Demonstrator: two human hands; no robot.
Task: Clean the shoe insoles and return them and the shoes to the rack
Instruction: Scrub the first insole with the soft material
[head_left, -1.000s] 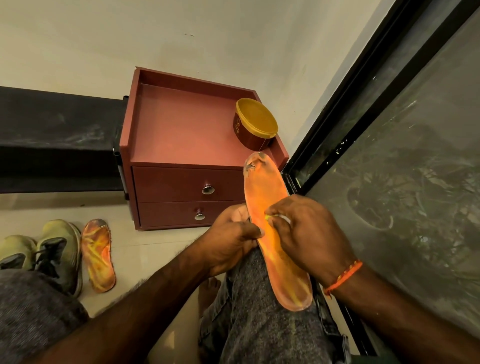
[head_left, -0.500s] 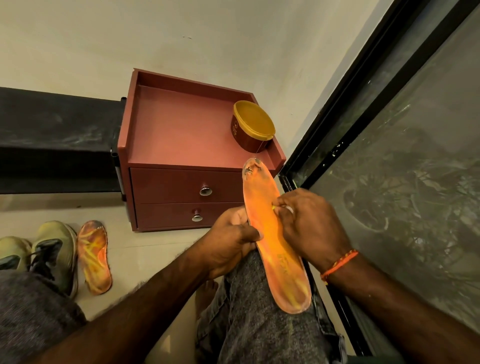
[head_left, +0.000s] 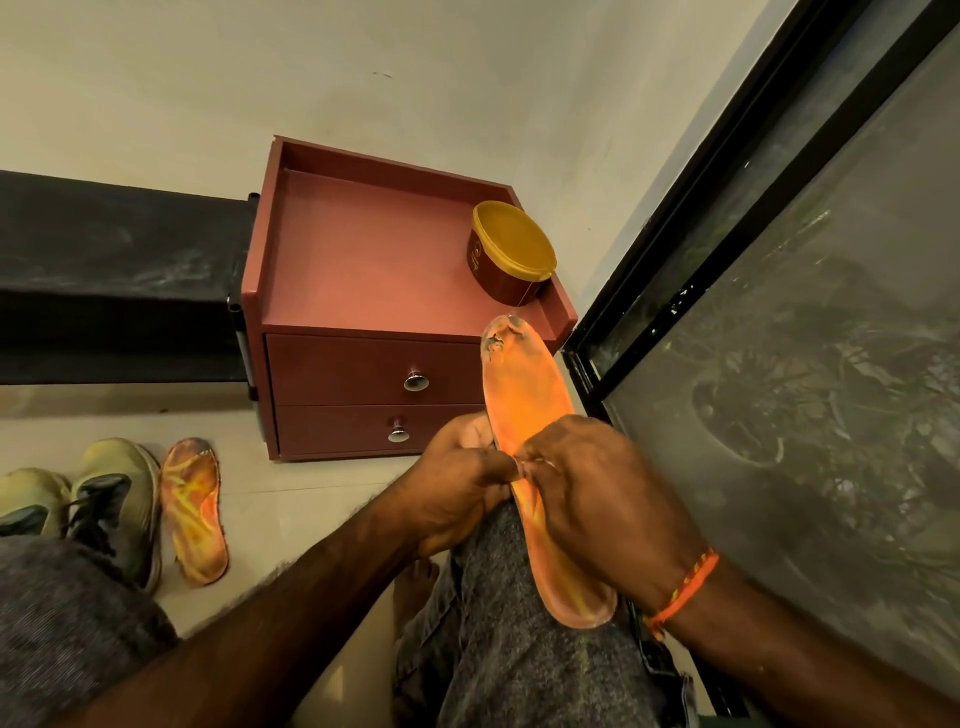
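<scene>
An orange insole (head_left: 524, 395) with a worn, dirty toe end lies along my right knee, toe pointing away from me. My left hand (head_left: 457, 483) grips its left edge near the middle. My right hand (head_left: 587, 493) lies across the insole with curled fingers, pinching a small pale thing (head_left: 543, 461) against the surface; I cannot tell what it is. The second insole (head_left: 195, 509) lies on the floor at the left. Beside it stand two yellow-green shoes (head_left: 119, 499), the far one (head_left: 28, 499) cut off by the frame edge.
A dark red two-drawer cabinet (head_left: 363, 270) stands against the wall ahead, with a yellow-lidded tub (head_left: 511, 254) on its top. A black shelf (head_left: 104, 286) runs to its left. A black-framed window (head_left: 727, 197) lines the right side.
My right hand slid a little up the insole, then back down toward my left hand. My left hand kept its grip on the insole's edge.
</scene>
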